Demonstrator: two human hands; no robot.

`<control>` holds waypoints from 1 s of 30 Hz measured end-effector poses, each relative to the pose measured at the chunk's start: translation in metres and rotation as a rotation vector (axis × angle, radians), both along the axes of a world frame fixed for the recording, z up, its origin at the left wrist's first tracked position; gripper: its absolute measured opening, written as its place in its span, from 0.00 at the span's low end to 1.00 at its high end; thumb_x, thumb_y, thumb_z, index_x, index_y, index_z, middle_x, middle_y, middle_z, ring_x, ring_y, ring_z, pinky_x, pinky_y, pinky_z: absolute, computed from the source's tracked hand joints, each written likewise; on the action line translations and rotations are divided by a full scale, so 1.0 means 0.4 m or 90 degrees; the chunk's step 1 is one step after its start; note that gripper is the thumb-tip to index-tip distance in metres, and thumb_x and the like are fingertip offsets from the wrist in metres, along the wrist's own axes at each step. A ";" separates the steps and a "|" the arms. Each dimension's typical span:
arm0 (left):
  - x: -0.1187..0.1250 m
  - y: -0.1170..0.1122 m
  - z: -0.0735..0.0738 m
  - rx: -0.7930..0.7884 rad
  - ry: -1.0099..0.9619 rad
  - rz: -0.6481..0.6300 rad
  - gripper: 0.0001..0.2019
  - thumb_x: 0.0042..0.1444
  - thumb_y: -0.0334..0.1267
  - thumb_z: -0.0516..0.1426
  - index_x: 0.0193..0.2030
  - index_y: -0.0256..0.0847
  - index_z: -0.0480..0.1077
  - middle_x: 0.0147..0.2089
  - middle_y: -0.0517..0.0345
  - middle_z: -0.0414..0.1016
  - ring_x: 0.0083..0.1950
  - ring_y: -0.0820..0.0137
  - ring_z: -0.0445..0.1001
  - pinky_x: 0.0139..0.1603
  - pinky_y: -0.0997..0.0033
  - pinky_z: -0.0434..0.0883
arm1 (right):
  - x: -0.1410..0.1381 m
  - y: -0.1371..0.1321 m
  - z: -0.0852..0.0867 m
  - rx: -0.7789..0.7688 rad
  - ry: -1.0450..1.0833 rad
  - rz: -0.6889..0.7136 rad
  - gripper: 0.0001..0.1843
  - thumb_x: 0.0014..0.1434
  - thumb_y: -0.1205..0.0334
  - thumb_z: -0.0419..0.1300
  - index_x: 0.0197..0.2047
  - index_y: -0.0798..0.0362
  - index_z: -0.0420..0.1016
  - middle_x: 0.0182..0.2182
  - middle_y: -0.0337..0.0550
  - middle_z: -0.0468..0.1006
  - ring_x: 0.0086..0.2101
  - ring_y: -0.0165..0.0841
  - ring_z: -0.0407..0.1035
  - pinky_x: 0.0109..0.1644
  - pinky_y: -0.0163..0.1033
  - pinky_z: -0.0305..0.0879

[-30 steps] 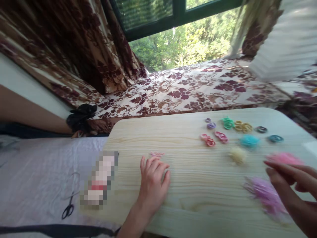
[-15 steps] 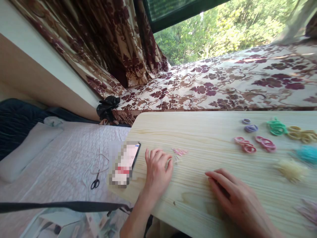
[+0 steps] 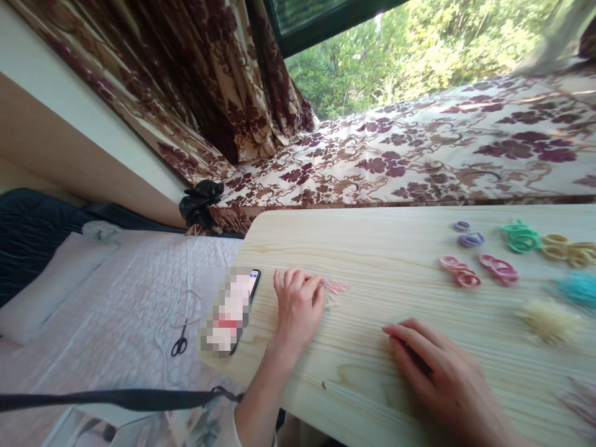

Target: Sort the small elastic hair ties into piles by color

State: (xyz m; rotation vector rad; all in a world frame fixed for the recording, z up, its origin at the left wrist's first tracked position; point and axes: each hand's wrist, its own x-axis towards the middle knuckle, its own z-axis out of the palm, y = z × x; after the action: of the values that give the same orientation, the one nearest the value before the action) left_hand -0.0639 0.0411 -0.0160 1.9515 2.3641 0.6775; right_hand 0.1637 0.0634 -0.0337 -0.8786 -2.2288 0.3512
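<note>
My left hand [image 3: 297,307] lies flat on the pale wooden table [image 3: 354,248], fingers stretched out, fingertips touching a small bunch of thin pink bands [image 3: 334,287]. A phone [image 3: 231,311] lies just left of that hand at the table's edge. My right hand [image 3: 437,366] rests palm down on the table nearer me, fingers together and extended to the left, holding nothing that I can see. Far right lie pink hair ties [image 3: 479,270], purple ones [image 3: 470,238], green ones [image 3: 519,237] and yellow ones [image 3: 568,248].
A cream fluffy bundle [image 3: 547,318] and a teal one [image 3: 577,288] sit at the right edge. Left of the table is a bed with scissors [image 3: 179,345], a white cable [image 3: 186,298] and a pillow [image 3: 46,285]. A black scrunchie [image 3: 200,202] lies by the floral curtain.
The view swung left over the second. My right hand came down from the right onto the table. My left hand slid slightly forward to the thin pink bands.
</note>
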 end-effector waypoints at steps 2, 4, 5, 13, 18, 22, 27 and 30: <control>0.000 -0.007 0.003 0.001 -0.005 -0.004 0.07 0.59 0.31 0.57 0.40 0.46 0.75 0.39 0.58 0.75 0.50 0.62 0.69 0.66 0.43 0.52 | -0.001 0.000 -0.001 -0.003 0.000 0.002 0.11 0.67 0.63 0.50 0.42 0.50 0.74 0.34 0.39 0.78 0.32 0.27 0.75 0.34 0.30 0.69; -0.001 -0.012 0.008 0.005 -0.008 -0.009 0.06 0.59 0.31 0.57 0.39 0.45 0.75 0.39 0.58 0.76 0.50 0.62 0.70 0.65 0.44 0.54 | -0.001 0.002 -0.001 -0.002 -0.001 0.006 0.11 0.67 0.63 0.50 0.42 0.50 0.74 0.35 0.39 0.78 0.32 0.27 0.75 0.35 0.30 0.69; -0.003 -0.013 0.011 0.005 -0.006 -0.007 0.06 0.59 0.31 0.57 0.38 0.45 0.74 0.39 0.58 0.77 0.50 0.62 0.70 0.65 0.45 0.55 | -0.002 0.003 -0.001 0.000 -0.001 0.006 0.11 0.67 0.63 0.50 0.42 0.51 0.74 0.34 0.39 0.78 0.32 0.26 0.75 0.35 0.30 0.69; -0.014 0.001 0.027 -0.035 0.023 -0.001 0.07 0.57 0.27 0.57 0.35 0.43 0.73 0.37 0.59 0.77 0.48 0.62 0.70 0.64 0.43 0.56 | -0.003 0.004 0.000 -0.002 -0.002 0.010 0.10 0.67 0.63 0.50 0.41 0.50 0.74 0.34 0.39 0.78 0.32 0.27 0.75 0.35 0.30 0.69; -0.018 0.003 0.030 -0.052 0.036 -0.011 0.07 0.56 0.27 0.57 0.30 0.42 0.71 0.34 0.60 0.76 0.47 0.62 0.70 0.65 0.39 0.52 | 0.000 0.002 -0.005 0.009 -0.005 0.003 0.11 0.67 0.63 0.50 0.41 0.51 0.74 0.35 0.39 0.78 0.32 0.27 0.75 0.35 0.31 0.69; -0.022 0.000 0.031 -0.055 0.041 -0.019 0.09 0.56 0.26 0.56 0.28 0.42 0.70 0.33 0.60 0.75 0.47 0.63 0.70 0.66 0.39 0.50 | 0.000 0.000 -0.003 0.007 -0.002 0.003 0.11 0.68 0.63 0.50 0.41 0.51 0.74 0.35 0.39 0.78 0.32 0.27 0.75 0.35 0.31 0.69; -0.021 -0.002 0.033 -0.046 0.036 -0.027 0.09 0.56 0.26 0.55 0.27 0.42 0.68 0.32 0.59 0.75 0.45 0.63 0.70 0.65 0.41 0.53 | -0.001 0.001 0.000 0.003 -0.006 0.007 0.10 0.67 0.62 0.51 0.42 0.50 0.74 0.35 0.39 0.78 0.33 0.28 0.75 0.35 0.31 0.69; -0.020 -0.004 0.032 -0.028 0.024 -0.023 0.10 0.56 0.25 0.55 0.26 0.42 0.67 0.32 0.60 0.75 0.45 0.64 0.71 0.65 0.42 0.54 | -0.001 0.001 0.002 -0.003 -0.003 0.009 0.10 0.67 0.63 0.51 0.41 0.50 0.74 0.34 0.39 0.78 0.32 0.28 0.75 0.34 0.31 0.69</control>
State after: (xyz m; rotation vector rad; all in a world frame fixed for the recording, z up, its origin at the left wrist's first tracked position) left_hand -0.0720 0.0396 -0.0034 2.0022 2.3367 0.5864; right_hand 0.1634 0.0639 -0.0329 -0.8664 -2.2403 0.3612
